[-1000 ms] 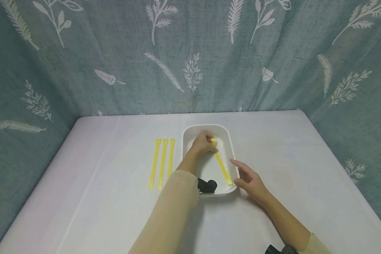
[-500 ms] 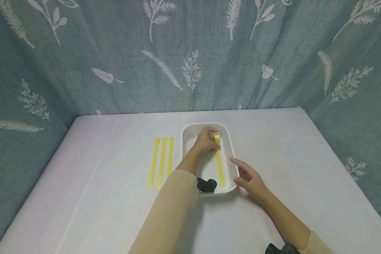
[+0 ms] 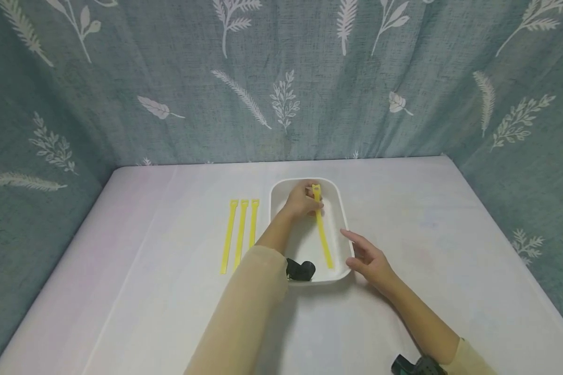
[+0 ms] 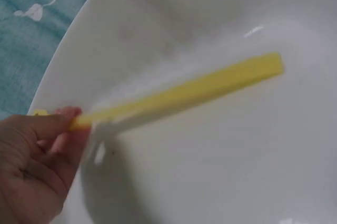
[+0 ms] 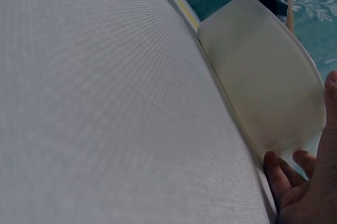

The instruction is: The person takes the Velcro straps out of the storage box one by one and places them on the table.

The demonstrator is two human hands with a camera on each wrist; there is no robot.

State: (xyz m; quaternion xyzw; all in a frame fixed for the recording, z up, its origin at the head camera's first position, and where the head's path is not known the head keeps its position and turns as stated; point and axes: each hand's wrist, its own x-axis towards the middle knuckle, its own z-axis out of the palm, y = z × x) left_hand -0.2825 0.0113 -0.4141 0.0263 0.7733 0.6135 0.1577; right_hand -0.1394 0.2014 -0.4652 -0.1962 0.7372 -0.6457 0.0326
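Over the white plastic tray [image 3: 305, 245], my left hand [image 3: 299, 202] pinches a yellow cable strap [image 3: 323, 237] between thumb and fingers, near its slotted head. In the left wrist view the strap [image 4: 200, 88] slants across the tray, its plain end near the floor; I cannot tell whether it touches. My right hand [image 3: 370, 264] is at the tray's near right side with fingers spread and relaxed. In the right wrist view, fingertips are close to the tray's outer wall [image 5: 263, 76]; contact is unclear. Left of the tray lie three similar yellow straps [image 3: 241, 232], partly hidden by my left sleeve.
A white cloth covers the table [image 3: 169, 291]. A blue-green curtain [image 3: 281, 78] with pale leaf prints surrounds its back and sides. A black wrist camera [image 3: 301, 270] on my left arm hangs over the tray's near end.
My left hand has moved slightly toward the tray's far end, raising the strap's head. The strap's plain end has swung left, then slightly right. The right hand stays in place.
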